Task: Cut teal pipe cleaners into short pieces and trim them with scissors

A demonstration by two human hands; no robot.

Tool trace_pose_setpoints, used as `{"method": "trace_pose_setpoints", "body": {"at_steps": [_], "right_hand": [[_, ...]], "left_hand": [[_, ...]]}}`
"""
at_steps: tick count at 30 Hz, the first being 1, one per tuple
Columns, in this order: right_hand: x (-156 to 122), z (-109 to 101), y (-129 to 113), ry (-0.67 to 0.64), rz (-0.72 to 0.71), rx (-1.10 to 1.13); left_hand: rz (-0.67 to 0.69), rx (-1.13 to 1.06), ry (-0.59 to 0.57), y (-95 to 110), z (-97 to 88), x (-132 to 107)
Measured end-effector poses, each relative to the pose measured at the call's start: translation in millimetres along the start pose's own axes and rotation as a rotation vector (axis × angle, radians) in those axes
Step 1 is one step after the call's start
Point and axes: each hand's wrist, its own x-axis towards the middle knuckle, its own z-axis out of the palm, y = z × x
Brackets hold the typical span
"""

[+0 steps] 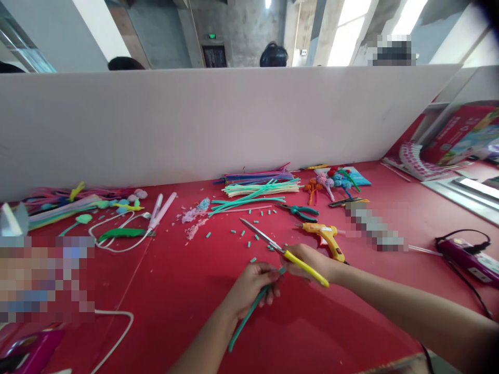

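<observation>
My left hand (pixel 251 285) is closed round a teal pipe cleaner (pixel 245 319) that trails down toward me. My right hand (pixel 310 259) grips yellow-handled scissors (pixel 273 245) whose blades point up and left, just above the pipe cleaner's top end. Small teal cut pieces (pixel 245 236) lie scattered on the red table (pixel 175 291) beyond both hands.
A yellow glue gun (pixel 327 239) and teal pliers (pixel 302 211) lie right of the scissors. Bundles of pipe cleaners (pixel 259 184) sit by the white partition (pixel 218 119). A pink straightener-like tool (pixel 161 210) with a white cord is left; a purple device (pixel 470 257) is far right.
</observation>
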Motion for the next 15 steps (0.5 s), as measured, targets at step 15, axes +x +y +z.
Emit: {"method": "trace_pose_setpoints", "body": {"at_steps": [15], "right_hand": [[-37.7, 7.6, 17.8, 0.004, 0.112, -0.449]], "left_hand": [[0.322, 0.037, 0.422, 1.3, -13.6, 6.8]]}}
